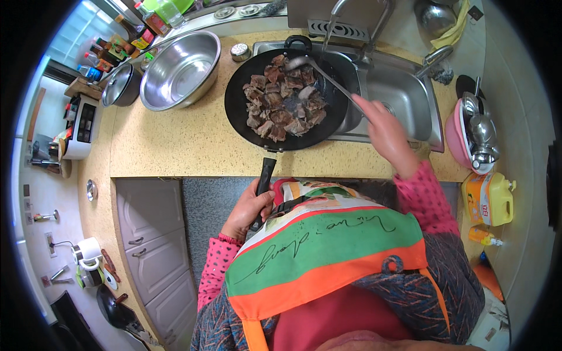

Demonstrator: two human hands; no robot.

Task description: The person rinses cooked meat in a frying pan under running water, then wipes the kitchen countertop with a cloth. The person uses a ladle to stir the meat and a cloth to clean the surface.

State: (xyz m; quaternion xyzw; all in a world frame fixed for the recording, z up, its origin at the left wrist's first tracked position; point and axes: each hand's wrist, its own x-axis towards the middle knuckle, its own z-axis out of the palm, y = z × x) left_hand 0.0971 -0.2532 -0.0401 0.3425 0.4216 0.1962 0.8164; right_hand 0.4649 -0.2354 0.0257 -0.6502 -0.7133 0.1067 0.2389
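Note:
My left hand is wrapped around the black handle of a wide black wok. The wok sits over the counter edge of the sink, tilting toward neither side that I can tell. Browned meat chunks fill much of its middle. In my right hand is the handle of a metal ladle. The ladle's bowl rests over the meat near the far side of the wok. From the faucet water runs down at the wok's far right side.
A double steel sink lies to the right. Left of the wok stand a large steel basin and a lidded pot. A pink tub of metalware and a yellow jug line the right side. Several bottles stand at the back left.

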